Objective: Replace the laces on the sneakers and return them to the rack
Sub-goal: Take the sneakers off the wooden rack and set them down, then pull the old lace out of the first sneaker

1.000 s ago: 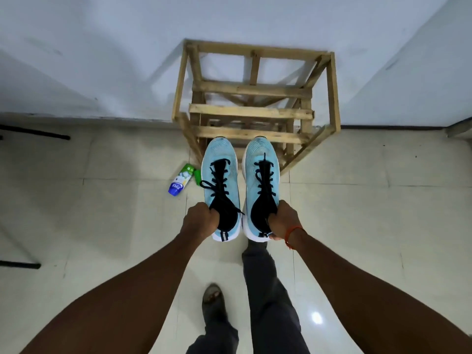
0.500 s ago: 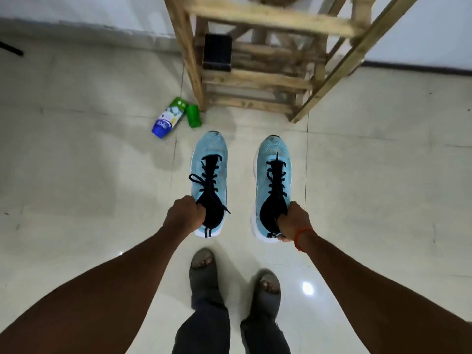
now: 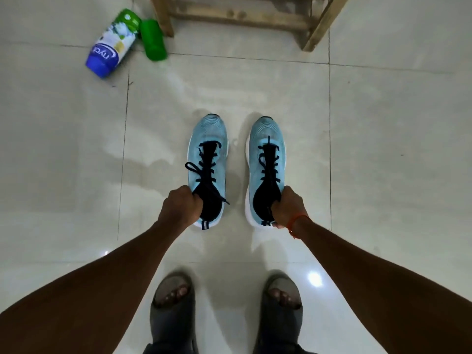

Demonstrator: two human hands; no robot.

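Blue sneakers (image 3: 208, 159) side by side, hands gripping each by its collar: left hand (image 3: 180, 208), right hand (image 3: 287, 209)

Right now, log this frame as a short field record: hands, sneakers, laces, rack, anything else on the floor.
left hand: grips the heel collar of the left sneaker
right hand: grips the heel collar of the right sneaker
laces: black, threaded on both
rack: wooden, only its base in view, sneakers not on it
floor clutter: bottle lying beside a green cap
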